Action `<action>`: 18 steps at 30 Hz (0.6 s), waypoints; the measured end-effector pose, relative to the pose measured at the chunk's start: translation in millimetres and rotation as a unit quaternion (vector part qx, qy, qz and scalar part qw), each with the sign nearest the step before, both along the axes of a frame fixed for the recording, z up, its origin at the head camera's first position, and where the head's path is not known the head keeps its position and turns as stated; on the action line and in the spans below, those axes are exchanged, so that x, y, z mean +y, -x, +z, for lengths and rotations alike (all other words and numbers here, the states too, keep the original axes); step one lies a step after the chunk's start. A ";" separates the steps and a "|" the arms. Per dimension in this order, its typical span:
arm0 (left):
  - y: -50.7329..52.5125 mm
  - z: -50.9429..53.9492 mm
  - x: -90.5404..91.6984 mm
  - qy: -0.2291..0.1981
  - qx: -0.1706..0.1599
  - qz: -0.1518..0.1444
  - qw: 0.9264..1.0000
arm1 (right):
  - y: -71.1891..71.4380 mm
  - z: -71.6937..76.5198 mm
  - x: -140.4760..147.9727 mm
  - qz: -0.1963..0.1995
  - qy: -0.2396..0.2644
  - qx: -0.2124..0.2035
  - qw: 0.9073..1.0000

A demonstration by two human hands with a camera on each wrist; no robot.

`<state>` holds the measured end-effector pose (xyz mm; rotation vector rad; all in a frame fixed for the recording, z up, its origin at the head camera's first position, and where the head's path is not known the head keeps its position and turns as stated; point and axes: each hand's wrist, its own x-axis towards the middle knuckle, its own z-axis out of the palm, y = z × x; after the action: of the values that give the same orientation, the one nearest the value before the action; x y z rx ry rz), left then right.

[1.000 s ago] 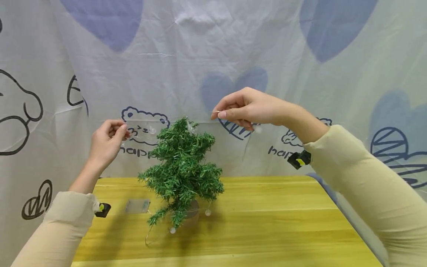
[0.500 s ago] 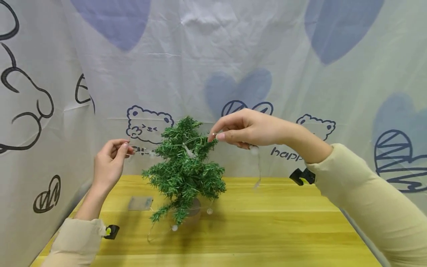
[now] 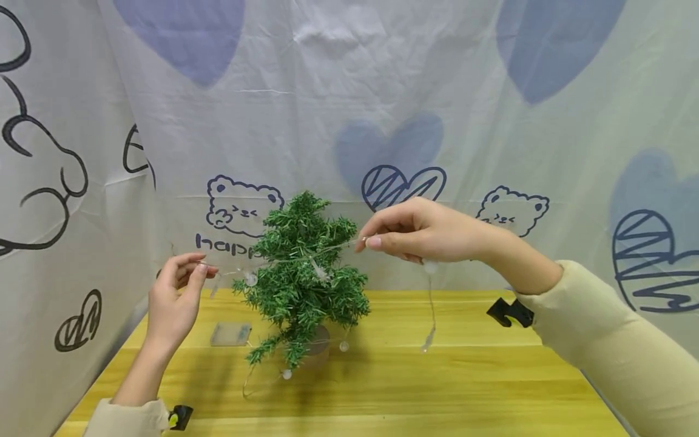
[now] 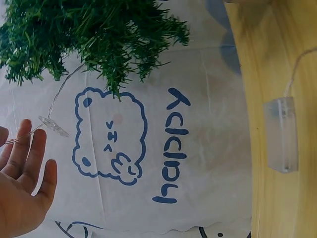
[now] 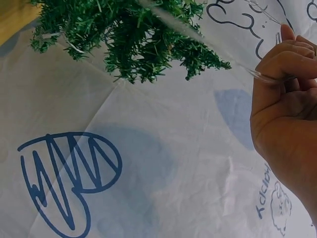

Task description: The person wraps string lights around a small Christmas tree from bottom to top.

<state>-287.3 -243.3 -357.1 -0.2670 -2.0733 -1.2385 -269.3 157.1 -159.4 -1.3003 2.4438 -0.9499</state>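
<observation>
A small artificial Christmas tree [image 3: 303, 267] in a round pot [image 3: 317, 352] stands on the table. My left hand [image 3: 177, 297], left of the tree, pinches a thin clear string of lights [image 3: 284, 261] between thumb and finger. On the other side my right hand [image 3: 431, 230] pinches the same string, which spans the front of the tree's upper half. A clear pendant [image 3: 319, 271] hangs from that span. From the right hand dangle a white ball [image 3: 431, 266] and a loose end with a pendant [image 3: 429, 340]. Another part of the string, with balls [image 3: 287, 374], circles the lowest branches.
A clear battery box [image 3: 231, 334] lies on the wooden table [image 3: 437, 376] left of the pot, with a wire leading from it toward the tree. A printed white cloth [image 3: 306, 121] hangs behind the table and along the left side.
Both hands have come down with the string of lights. The stretched span has dropped from the treetop level to across the tree's front, and the dangling end at right hangs lower.
</observation>
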 end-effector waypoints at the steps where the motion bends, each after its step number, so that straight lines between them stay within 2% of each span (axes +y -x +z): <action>1: -2.7 -1.6 0.5 0.008 0.006 0.004 1.000 | -1.0 -1.7 1.6 -0.003 0.001 -0.001 1.000; 6: -11.3 -11.1 2.8 0.048 0.062 0.012 0.997 | -5.3 -8.5 9.0 -0.019 0.001 -0.001 1.000; 11: -18.3 -19.7 2.9 0.103 0.135 0.007 0.985 | -7.2 -12.5 14.4 -0.016 0.008 -0.001 1.000; 15: -24.5 -20.6 5.2 0.136 0.156 0.010 0.978 | -7.4 -13.6 20.7 -0.017 0.015 0.007 1.000; 18: -27.6 -17.2 9.2 0.150 0.165 0.007 0.975 | -7.7 -12.3 27.7 -0.029 0.027 0.009 0.999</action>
<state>-259.7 -234.2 -374.3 -0.5568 -1.9567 -0.8029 -261.6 184.8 -171.6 -1.2669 2.4984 -1.0312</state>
